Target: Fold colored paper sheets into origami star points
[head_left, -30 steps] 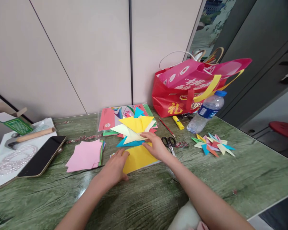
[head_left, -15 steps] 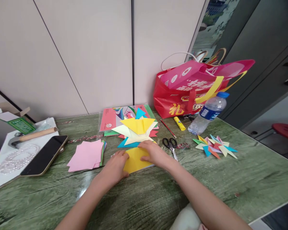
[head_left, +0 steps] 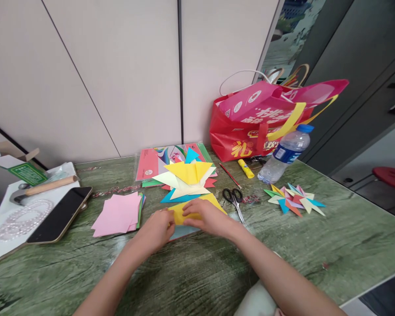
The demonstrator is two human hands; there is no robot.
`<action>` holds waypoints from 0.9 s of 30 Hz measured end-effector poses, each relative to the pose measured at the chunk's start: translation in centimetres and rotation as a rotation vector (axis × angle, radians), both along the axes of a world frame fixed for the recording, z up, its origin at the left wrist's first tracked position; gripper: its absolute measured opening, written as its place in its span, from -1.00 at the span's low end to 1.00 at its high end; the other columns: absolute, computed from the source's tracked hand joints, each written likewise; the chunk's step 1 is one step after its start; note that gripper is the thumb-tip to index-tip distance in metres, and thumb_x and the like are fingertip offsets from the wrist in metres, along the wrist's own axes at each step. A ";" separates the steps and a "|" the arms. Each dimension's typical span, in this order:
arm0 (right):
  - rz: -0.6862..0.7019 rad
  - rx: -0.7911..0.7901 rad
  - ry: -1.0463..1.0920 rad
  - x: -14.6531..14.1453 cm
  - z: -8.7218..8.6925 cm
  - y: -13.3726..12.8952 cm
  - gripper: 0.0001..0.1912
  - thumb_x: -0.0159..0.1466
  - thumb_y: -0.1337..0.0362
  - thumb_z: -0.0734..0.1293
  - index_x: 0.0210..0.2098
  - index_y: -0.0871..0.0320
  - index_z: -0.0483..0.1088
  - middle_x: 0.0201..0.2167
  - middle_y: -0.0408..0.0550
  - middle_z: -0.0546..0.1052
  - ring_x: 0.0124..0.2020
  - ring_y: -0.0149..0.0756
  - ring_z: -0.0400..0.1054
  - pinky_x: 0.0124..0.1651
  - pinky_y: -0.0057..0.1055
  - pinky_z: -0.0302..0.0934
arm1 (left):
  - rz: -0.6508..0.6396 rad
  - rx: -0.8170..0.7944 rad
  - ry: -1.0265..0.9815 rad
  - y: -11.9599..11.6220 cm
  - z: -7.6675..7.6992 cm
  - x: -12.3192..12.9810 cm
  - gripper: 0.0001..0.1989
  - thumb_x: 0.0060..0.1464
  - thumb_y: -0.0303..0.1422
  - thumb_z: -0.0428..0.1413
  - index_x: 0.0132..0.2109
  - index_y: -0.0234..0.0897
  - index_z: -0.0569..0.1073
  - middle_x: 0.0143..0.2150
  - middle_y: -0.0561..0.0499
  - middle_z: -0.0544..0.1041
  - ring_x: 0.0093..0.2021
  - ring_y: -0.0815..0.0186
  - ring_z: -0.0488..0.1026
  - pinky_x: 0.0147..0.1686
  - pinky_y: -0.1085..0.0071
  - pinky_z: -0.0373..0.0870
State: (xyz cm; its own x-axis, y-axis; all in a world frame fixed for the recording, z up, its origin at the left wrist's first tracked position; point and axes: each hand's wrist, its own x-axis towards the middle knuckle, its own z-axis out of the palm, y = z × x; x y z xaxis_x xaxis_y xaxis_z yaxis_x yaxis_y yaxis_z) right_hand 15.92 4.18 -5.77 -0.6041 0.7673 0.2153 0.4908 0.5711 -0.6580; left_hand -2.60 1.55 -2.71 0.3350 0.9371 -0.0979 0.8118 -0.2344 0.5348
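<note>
Between my hands is a sheet of yellow paper [head_left: 178, 216], its near edge raised and bent back toward the far side. My left hand [head_left: 158, 227] pinches its left end. On the right, my right hand [head_left: 210, 218] has its fingers closed over the raised near edge. A light blue sheet [head_left: 183, 231] shows flat on the table under the yellow one. Just beyond lies a pile of folded paper pieces [head_left: 189, 173] in yellow, cream, blue and red. Black-handled scissors [head_left: 234, 202] rest right of my right hand.
Pink paper squares [head_left: 118, 213] lie left. A phone [head_left: 61, 215], hammer [head_left: 49, 186] and beads [head_left: 23, 219] sit farther left. Behind right are a pencil [head_left: 230, 174], glue stick [head_left: 245, 169], water bottle [head_left: 285, 153] and red bag [head_left: 237, 136]. Paper stars [head_left: 294, 199] lie right.
The near edge of the yellow paper has come up and away from me, uncovering the light blue sheet. My left fingers have drawn together at its left end; my right hand has shifted slightly nearer.
</note>
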 end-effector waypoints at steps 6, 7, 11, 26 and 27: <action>0.018 -0.021 0.033 -0.5 0.4 -0.5 -0.87 0.16 0.36 0.31 -0.34 0.16 0.51 -0.38 -0.04 0.58 -0.35 -0.25 0.42 -0.29 -0.40 0.21 | 0.031 0.048 -0.020 0.6 0.4 0.0 -0.90 -0.12 -0.49 0.11 -0.53 -0.25 0.45 -0.04 -0.17 0.53 0.00 0.03 0.41 -0.03 0.20 0.27; 0.013 -0.025 0.040 -0.5 0.3 -0.6 -0.87 0.15 0.37 0.31 -0.36 0.14 0.52 -0.41 -0.06 0.58 -0.39 -0.28 0.41 -0.33 -0.43 0.20 | 0.037 0.048 -0.027 0.7 0.5 0.0 -0.90 -0.13 -0.47 0.14 -0.55 -0.25 0.44 -0.04 -0.16 0.53 0.00 0.03 0.41 -0.03 0.20 0.27; -0.040 -0.038 0.062 -0.6 0.2 -0.6 -0.89 0.10 0.38 0.33 -0.44 0.13 0.52 -0.50 -0.12 0.56 -0.51 -0.36 0.37 -0.47 -0.50 0.15 | 0.115 0.096 -0.118 0.7 1.0 0.1 -0.91 -0.07 -0.33 0.14 -0.41 -0.23 0.50 -0.04 -0.12 0.53 0.00 0.07 0.41 -0.01 0.22 0.27; -0.380 0.213 0.542 -0.5 2.1 -0.9 -0.93 0.12 0.38 0.31 -0.43 0.16 0.45 -0.41 -0.06 0.56 -0.37 -0.30 0.44 -0.31 -0.41 0.33 | 0.499 -0.337 -1.117 0.0 2.1 1.0 -0.30 -0.24 -0.36 0.33 0.06 -0.28 0.20 -0.16 -0.15 0.51 -0.19 0.16 0.49 -0.21 0.18 0.43; -0.334 0.234 0.528 -0.6 2.3 -1.0 -0.92 0.12 0.40 0.31 -0.44 0.15 0.45 -0.40 -0.05 0.57 -0.34 -0.30 0.44 -0.27 -0.40 0.32 | 0.443 -0.377 -1.183 -0.1 2.1 1.3 -0.32 -0.23 -0.37 0.32 0.06 -0.26 0.22 -0.12 -0.15 0.50 -0.14 0.15 0.47 -0.18 0.17 0.42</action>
State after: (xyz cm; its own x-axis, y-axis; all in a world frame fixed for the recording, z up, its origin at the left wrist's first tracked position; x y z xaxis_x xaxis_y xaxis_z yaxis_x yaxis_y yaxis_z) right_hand 15.28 3.15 -3.52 -0.1098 0.7916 0.6011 0.3117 0.6017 -0.7354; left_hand -1.31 1.45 -0.60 0.0722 0.9687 -0.2376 -0.2191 0.2478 0.9437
